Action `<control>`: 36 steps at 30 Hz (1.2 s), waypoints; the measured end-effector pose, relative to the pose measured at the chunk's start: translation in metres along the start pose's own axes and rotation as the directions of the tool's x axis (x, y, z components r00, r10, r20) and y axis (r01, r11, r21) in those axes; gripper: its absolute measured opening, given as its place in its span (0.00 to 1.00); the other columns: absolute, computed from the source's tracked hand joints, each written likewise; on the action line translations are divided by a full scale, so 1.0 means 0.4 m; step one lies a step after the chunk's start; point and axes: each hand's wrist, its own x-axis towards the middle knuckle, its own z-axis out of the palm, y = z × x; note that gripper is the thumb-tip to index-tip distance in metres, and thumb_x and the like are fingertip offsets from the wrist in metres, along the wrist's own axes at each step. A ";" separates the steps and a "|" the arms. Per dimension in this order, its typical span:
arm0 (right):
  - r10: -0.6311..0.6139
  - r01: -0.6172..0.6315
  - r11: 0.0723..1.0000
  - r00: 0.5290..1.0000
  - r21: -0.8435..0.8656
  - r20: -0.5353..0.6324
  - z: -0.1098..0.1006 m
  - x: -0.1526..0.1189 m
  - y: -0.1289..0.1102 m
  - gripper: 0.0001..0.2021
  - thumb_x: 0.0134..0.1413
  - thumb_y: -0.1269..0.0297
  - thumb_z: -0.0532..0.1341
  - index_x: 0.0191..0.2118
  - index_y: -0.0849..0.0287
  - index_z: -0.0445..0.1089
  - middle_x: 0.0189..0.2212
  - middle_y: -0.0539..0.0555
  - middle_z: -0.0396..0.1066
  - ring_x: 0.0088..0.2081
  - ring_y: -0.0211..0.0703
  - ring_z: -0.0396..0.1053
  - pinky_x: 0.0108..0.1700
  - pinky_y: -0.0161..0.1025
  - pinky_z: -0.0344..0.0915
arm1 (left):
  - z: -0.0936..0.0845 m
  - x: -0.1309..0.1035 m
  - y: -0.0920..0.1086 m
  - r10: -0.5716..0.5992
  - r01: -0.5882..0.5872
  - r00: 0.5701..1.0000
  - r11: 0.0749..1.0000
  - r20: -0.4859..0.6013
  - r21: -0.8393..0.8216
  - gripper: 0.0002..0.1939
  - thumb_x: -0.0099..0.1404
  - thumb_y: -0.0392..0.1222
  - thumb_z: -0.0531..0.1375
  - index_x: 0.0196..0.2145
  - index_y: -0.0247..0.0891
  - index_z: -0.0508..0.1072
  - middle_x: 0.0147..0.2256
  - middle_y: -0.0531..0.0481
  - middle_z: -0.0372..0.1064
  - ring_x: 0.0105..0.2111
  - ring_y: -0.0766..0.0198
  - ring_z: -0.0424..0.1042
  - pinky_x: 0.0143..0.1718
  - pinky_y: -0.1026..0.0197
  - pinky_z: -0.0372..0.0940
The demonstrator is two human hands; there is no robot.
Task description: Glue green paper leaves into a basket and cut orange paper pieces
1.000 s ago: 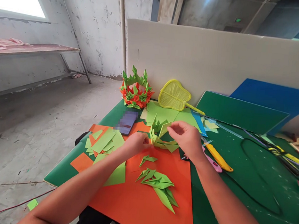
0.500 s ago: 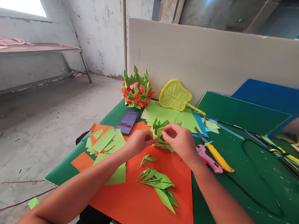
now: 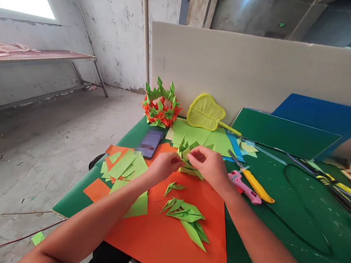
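Fingers bent, my left hand (image 3: 168, 165) touches the left side of a folded green paper piece (image 3: 192, 172) at the back of an orange sheet (image 3: 195, 256). My right hand (image 3: 205, 160) pinches the same piece from the right, its fingertips close to those of the left. The hands partly cover the piece, whose pointed tips rise behind them. Nearer to me on the orange sheet lie a small folded green piece (image 3: 175, 187) and a cluster of folded green pieces (image 3: 188, 214).
Left of the hands are loose green squares (image 3: 123, 166) and a phone (image 3: 150, 143). Behind stand an orange-green paper crown (image 3: 160, 109) and a yellow fan (image 3: 204, 111). To the right lie a pink glue gun (image 3: 246, 188) and a yellow cutter (image 3: 258, 186).
My right hand has shifted slightly to the left, closer to my left hand. The loose pieces on the sheet lie as before.
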 end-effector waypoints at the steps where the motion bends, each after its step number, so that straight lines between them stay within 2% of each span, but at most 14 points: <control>1: 0.007 -0.007 1.000 1.000 0.001 0.005 0.001 0.000 0.002 0.06 0.52 0.59 0.61 0.29 0.55 0.69 0.25 0.48 0.74 0.26 0.39 0.71 0.30 0.35 0.67 | 0.000 0.000 0.001 -0.002 0.002 1.000 1.000 0.001 -0.006 0.09 0.61 0.46 0.60 0.28 0.37 0.71 0.24 0.53 0.72 0.25 0.66 0.70 0.28 0.65 0.62; 14: 0.093 -0.103 0.979 0.994 0.175 0.064 0.012 0.002 0.016 0.10 0.52 0.55 0.61 0.30 0.56 0.67 0.26 0.51 0.73 0.29 0.42 0.72 0.32 0.38 0.69 | 0.002 -0.004 0.007 0.025 -0.024 1.000 1.000 -0.016 0.018 0.09 0.62 0.44 0.59 0.28 0.37 0.69 0.25 0.53 0.71 0.25 0.67 0.69 0.28 0.66 0.62; 22: 0.090 -0.100 0.980 0.994 0.171 0.070 0.011 0.002 0.015 0.10 0.52 0.56 0.62 0.29 0.56 0.67 0.26 0.51 0.73 0.29 0.42 0.72 0.32 0.38 0.69 | 0.005 -0.004 0.006 0.043 -0.042 0.999 0.999 -0.015 0.025 0.08 0.62 0.44 0.59 0.28 0.37 0.69 0.25 0.53 0.72 0.25 0.67 0.70 0.28 0.66 0.62; 30: 0.089 -0.100 0.980 0.993 0.174 0.073 0.012 0.002 0.016 0.10 0.52 0.55 0.61 0.29 0.56 0.66 0.26 0.51 0.73 0.28 0.42 0.71 0.32 0.38 0.69 | 0.002 -0.007 0.006 0.018 -0.018 1.000 1.000 0.008 -0.020 0.13 0.64 0.49 0.57 0.28 0.37 0.69 0.24 0.52 0.71 0.24 0.66 0.70 0.27 0.65 0.63; 36: 0.093 -0.104 0.981 0.993 0.166 0.075 0.012 0.002 0.018 0.10 0.52 0.56 0.61 0.28 0.56 0.66 0.25 0.50 0.72 0.27 0.41 0.70 0.31 0.37 0.68 | 0.006 -0.008 0.009 0.025 -0.024 1.000 0.999 -0.014 0.035 0.14 0.64 0.50 0.57 0.27 0.37 0.69 0.25 0.51 0.72 0.25 0.66 0.70 0.27 0.66 0.62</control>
